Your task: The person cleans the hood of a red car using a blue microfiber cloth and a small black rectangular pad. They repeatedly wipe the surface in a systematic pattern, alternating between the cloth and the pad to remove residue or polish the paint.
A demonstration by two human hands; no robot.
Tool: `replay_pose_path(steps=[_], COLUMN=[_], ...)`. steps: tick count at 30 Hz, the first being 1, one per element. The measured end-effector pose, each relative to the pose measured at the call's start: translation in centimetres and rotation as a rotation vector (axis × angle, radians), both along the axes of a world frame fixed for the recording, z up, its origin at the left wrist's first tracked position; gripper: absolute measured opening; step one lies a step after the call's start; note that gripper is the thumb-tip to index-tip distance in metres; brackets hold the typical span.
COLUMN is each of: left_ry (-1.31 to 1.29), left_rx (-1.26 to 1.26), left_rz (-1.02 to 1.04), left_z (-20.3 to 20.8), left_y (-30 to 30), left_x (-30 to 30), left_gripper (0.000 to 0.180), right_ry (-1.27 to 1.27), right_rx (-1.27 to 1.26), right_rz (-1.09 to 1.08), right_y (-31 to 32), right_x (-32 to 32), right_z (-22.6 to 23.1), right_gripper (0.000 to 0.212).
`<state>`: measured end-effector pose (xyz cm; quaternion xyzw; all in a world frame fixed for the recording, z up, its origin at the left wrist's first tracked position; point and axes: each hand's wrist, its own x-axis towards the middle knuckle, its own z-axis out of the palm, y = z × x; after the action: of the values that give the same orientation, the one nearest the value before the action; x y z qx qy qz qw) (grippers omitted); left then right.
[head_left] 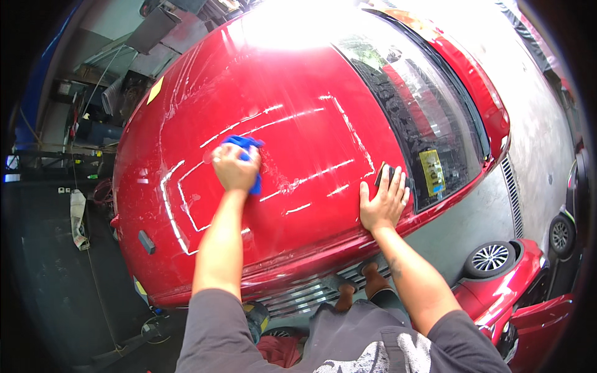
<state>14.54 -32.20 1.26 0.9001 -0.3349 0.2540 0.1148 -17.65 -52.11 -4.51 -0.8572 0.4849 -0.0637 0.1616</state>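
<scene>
The broad red roof of a car lies below me, with bright line-shaped reflections and whitish smears on it. My left hand is closed on a bunched blue cloth and presses it against the middle of the panel. Toward the glass, my right hand rests flat on the near edge of the roof, its fingers spread. A small dark piece sits beside or under those fingers; what it is I cannot make out.
A grey block lies on the roof at the left. Yellow tape or paper sticks to its far left edge. On the right is a window with a yellow sticker. Another red car stands at the lower right, by a floor grate.
</scene>
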Motion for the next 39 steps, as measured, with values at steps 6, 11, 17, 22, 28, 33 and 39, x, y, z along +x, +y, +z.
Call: replay_pose_path(steps=[6,11,17,22,28,33,39], left_ry=[-0.02,0.22,0.369,0.193,0.077,0.173,0.063], left_rx=[0.145,0.312,0.031,0.01,-0.082,-0.055,-0.098], left_rz=[0.188,-0.007,-0.44,0.104,0.344,0.049,0.582], left_z=[-0.5,-0.2,0.3,1.1,-1.0,0.4,-1.8], left_y=[-9.8,-20.5,-7.7,14.7,20.7,24.1,27.2], left_x=[10.0,-4.7,-13.9,-14.5,-18.4,-16.2,-14.3], left_gripper=[0.043,0.041,0.068,0.082,0.075,0.071,0.084], right_ry=[-0.007,0.034,0.001,-0.013,-0.064,-0.043,-0.131], right_rx=[-0.026,-0.028,-0.087,-0.085,-0.093,-0.062,-0.065], right_rz=[0.041,0.051,0.022,0.012,-0.001,0.155,0.64], right_y=[0.1,0.0,-0.2,0.4,0.3,1.6,14.9], right_x=[0.3,0.3,0.1,0.4,0.5,0.3,2.4], right_z=[-0.7,-0.8,-1.1,-0.9,-1.5,-1.4,2.9], right_gripper=[0.093,0.093,0.088,0.086,0.086,0.078,0.086])
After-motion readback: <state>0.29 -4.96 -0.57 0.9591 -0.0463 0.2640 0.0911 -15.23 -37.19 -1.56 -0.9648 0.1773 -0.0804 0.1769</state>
